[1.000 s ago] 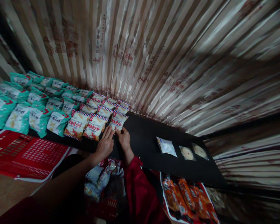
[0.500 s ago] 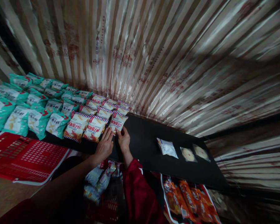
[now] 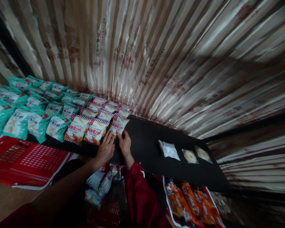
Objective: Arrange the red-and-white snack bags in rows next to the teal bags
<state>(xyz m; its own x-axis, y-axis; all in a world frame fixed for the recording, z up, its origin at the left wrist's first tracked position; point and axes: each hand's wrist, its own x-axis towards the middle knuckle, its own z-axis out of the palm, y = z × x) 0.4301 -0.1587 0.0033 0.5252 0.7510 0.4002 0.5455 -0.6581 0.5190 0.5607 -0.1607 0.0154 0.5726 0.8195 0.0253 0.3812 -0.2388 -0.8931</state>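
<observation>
On a black shelf (image 3: 142, 142), a small white-and-red snack bag (image 3: 119, 124) with a striped top edge stands at the right end of the front row. My left hand (image 3: 105, 149) rests with stretched fingers against its lower left edge. My right hand (image 3: 125, 144) is at the lower right corner, thumb on the front and fingers along the side, partly hidden. Beside it stand matching snack bags (image 3: 95, 130) in short rows. Further left, several teal snack bags (image 3: 59, 126) fill the shelf.
Right along the shelf lie a white packet (image 3: 169, 149) and two clear-wrapped round pieces (image 3: 190, 156). Below are a red basket (image 3: 38, 161) at left, blue-white packets (image 3: 95, 180) under my arms, and a white-rimmed basket with orange packets (image 3: 192, 202). A pleated curtain (image 3: 156, 57) hangs behind.
The whole view has shifted very slightly. Both hands stay at the same snack bag, with hardly any movement.
</observation>
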